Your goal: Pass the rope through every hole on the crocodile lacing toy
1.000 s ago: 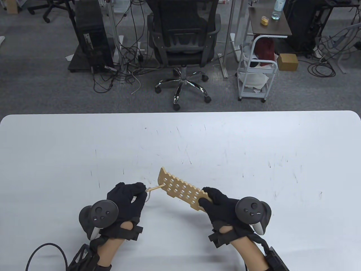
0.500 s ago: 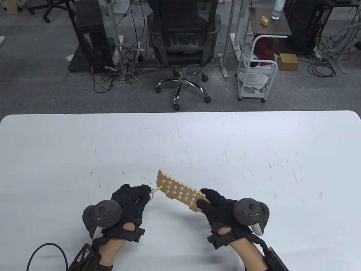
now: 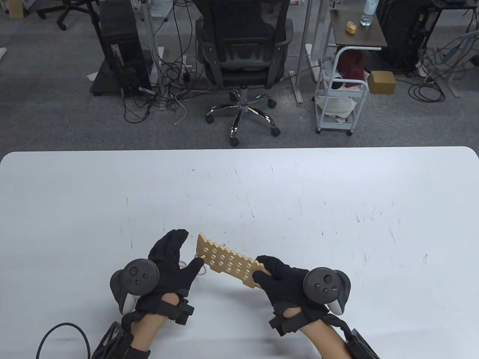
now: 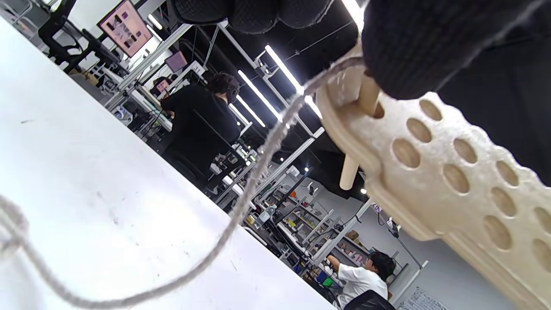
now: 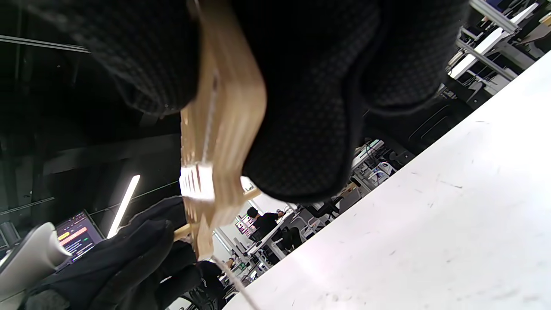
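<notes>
- Firmly, the right hand in its black sensor glove curls thumb and fingers round the near right end of the tan wooden crocodile lacing board, holding it above the white table.
- At the board's far left end, the left hand, fingers nearly straight, presses its thumb tip on a pale wooden needle standing in a corner hole.
- From there the grey rope sags down to the tabletop.

Open white tabletop all round my hands

Only the tan wooden perforated lacing board held between them and the grey twisted rope trailing under my left hand block passage.
</notes>
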### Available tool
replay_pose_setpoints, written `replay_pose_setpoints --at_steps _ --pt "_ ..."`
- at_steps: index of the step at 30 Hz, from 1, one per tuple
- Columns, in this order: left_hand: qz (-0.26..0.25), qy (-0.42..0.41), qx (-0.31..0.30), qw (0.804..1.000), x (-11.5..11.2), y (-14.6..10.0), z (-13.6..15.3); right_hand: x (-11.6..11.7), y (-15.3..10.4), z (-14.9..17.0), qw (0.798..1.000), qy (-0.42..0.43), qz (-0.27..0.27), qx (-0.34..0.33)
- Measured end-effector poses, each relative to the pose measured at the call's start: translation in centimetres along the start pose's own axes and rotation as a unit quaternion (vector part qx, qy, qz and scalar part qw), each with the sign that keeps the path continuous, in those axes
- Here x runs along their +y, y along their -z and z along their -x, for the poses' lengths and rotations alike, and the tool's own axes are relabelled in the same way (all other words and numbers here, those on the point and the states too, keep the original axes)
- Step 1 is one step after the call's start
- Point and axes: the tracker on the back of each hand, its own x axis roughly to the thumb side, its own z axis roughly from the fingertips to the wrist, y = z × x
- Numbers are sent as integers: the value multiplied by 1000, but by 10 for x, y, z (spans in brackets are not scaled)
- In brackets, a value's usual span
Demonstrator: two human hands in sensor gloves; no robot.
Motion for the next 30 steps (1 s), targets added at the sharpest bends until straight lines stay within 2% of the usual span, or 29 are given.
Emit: replay_pose_setpoints --at_steps 8,13,18,24,30 --pt "11 -20 11 1000 -1 1 3 2 -1 -3 1000 14 -1 0" --pt "6 3 -4 1000 -1 0 -1 0 -1 -1 1000 12 8 10" --pt "-14 -2 -7 1000 7 0 0 -3 1 4 1000 16 12 19" --pt "-44 -23 22 999 19 3 11 -6 1 7 999 26 17 28" --pt "-9 -20 46 999 14 8 22 -6 2 7 999 44 15 29"
